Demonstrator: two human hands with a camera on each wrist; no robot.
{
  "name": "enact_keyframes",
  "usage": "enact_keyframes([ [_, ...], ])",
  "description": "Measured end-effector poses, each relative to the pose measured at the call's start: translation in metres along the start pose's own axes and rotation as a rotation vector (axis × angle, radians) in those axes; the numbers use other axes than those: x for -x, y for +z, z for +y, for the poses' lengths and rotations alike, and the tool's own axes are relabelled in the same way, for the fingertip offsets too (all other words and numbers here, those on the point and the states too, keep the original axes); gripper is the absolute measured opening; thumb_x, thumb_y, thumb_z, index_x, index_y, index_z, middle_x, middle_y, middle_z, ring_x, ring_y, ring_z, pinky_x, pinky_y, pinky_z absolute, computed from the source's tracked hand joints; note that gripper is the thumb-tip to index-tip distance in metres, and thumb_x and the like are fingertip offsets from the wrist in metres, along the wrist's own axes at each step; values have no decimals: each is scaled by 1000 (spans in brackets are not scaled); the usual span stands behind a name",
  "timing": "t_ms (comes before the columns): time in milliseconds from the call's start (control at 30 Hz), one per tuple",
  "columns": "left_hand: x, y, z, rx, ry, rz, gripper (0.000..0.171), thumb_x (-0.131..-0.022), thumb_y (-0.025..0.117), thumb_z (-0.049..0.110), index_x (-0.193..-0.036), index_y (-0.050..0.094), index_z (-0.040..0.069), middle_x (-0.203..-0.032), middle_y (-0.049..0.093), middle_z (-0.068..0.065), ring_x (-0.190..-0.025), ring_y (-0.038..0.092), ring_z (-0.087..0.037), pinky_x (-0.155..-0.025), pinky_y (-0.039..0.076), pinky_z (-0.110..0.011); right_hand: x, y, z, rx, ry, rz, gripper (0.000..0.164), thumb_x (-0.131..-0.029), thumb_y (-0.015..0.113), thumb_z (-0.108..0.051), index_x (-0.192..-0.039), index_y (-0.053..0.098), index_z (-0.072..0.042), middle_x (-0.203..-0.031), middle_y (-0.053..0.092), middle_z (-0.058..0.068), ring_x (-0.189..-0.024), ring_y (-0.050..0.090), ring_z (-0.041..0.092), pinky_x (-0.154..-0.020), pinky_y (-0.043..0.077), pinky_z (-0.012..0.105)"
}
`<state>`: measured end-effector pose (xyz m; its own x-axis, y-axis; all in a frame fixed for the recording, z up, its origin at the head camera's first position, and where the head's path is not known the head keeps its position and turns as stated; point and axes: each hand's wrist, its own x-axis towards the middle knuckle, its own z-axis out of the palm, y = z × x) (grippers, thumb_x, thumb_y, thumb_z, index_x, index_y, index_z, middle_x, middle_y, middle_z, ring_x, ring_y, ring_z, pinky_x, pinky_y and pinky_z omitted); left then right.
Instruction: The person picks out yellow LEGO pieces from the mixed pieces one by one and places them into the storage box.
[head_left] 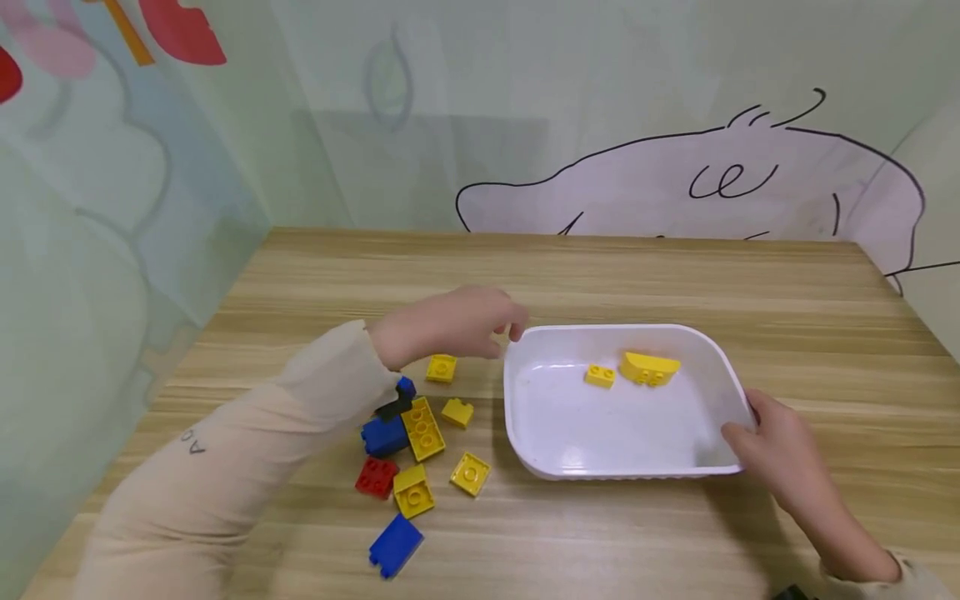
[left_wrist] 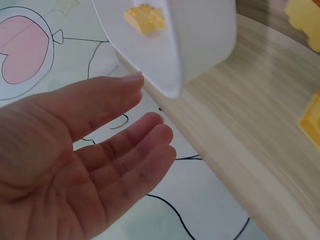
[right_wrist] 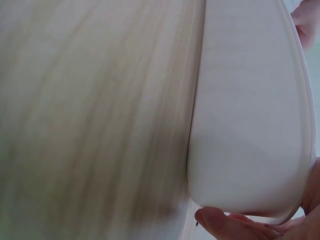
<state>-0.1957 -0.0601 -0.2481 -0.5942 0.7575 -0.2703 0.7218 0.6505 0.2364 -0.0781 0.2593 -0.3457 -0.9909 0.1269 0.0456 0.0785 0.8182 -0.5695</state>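
Observation:
A white plastic basin (head_left: 555, 425) stands on the table, with a small yellow brick (head_left: 600, 376) and a rounded yellow brick (head_left: 648, 368) inside. At its right end my right hand (head_left: 787, 458) grips the rim, thumb over the edge; the right wrist view has its fingers (right_wrist: 212, 220) under the outer wall. My left hand (head_left: 457, 323) hovers beside the basin's far left corner. In the left wrist view its thumb and fingers are apart with nothing between them, the thumb tip close to the rim.
Left of the basin lie several loose bricks: a red one (head_left: 377, 477), a blue one (head_left: 396, 546), another blue one (head_left: 384, 436), a long yellow one (head_left: 423, 429) and smaller yellow ones (head_left: 470, 474). Behind the wooden table (head_left: 600, 542) rises a wall (head_left: 420, 167) with cartoon drawings.

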Motion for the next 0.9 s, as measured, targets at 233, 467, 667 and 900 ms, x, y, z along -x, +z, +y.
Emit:
enact_keyframes([
  [233,13,9,-18,27,-31,36,17,-78,64,12,-93,57,11,-95,58,-9,-86,50,-22,-77,45,-32,0,0,1,9,-2,-3,37,-75,52,-5,-105,49,15,-87,59,31,-66,55,27,-55,47,41],
  [467,17,27,-35,55,-80,45,21,-77,63,6,-97,58,8,-101,59,-11,-88,50,-24,-78,46,-34,0,0,1,4,-18,24,33,-73,51,-4,-101,51,14,-83,60,28,-64,54,26,-52,46,39],
  [667,19,49,-47,54,-87,52,21,-75,65,5,-95,58,8,-99,59,-11,-85,50,-23,-77,47,-34,0,0,1,8,-16,16,35,-73,51,-5,-104,51,14,-86,60,29,-66,55,27,-54,46,40],
  [900,19,57,-52,90,-134,38,26,-74,66,6,-98,57,10,-101,53,-12,-83,47,-24,-74,46,-34,-1,0,2,9,-14,20,35,-73,51,-5,-103,51,13,-86,60,29,-65,55,27,-54,46,41],
])
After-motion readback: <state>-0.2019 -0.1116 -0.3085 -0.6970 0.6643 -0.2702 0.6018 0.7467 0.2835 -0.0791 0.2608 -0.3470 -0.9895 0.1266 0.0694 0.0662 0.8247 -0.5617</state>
